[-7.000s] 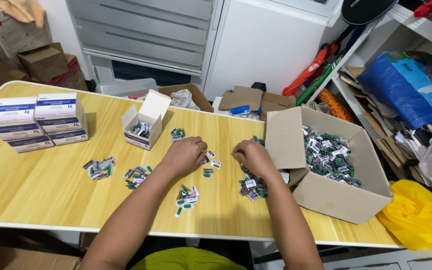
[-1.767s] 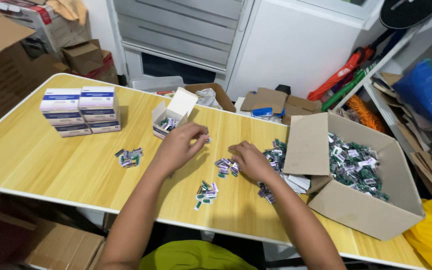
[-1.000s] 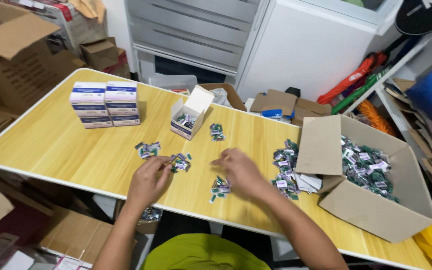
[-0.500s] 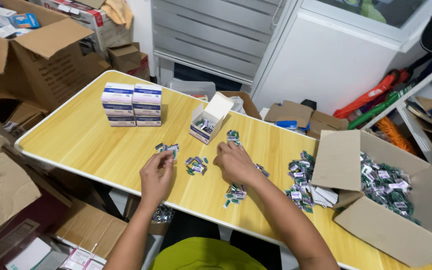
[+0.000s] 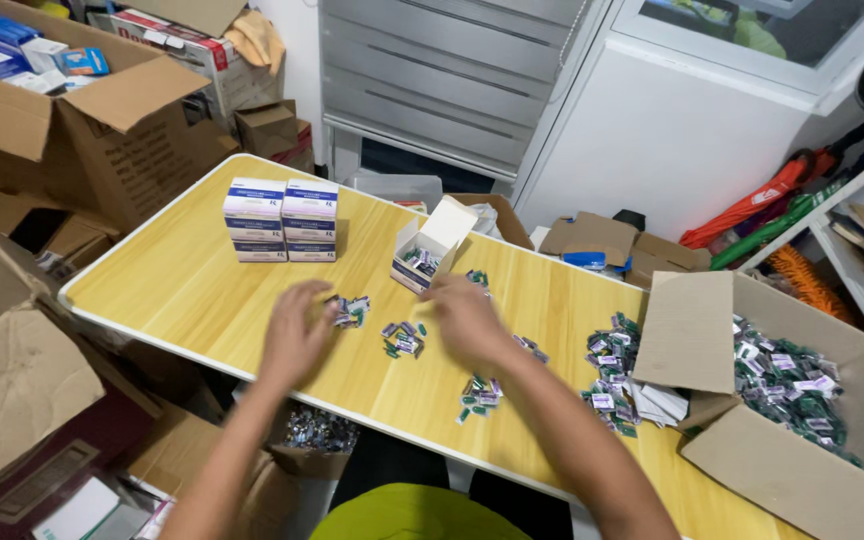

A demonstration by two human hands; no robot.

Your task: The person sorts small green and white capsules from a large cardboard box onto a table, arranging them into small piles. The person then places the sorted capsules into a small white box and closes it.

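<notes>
Two bare hands are out over the yellow bench (image 5: 182, 290). The left hand (image 5: 297, 335) is blurry, with its fingers spread apart and nothing in its grip. Just past its fingertips lies a little pile of small packets (image 5: 350, 310), and I cannot tell if the fingers touch it. The right hand (image 5: 467, 315) is blurry too, palm down, and I cannot tell if its grip holds anything. Between the two hands sits another small pile (image 5: 404, 340). Just beyond the right hand stands a small open white box (image 5: 430, 250) with packets inside. Near the right wrist lies one more pile (image 5: 479, 395). Far out past the left hand stand stacked blue and white boxes (image 5: 282, 220). Well off to the right sits a big cardboard box (image 5: 792, 400) full of packets.
</notes>
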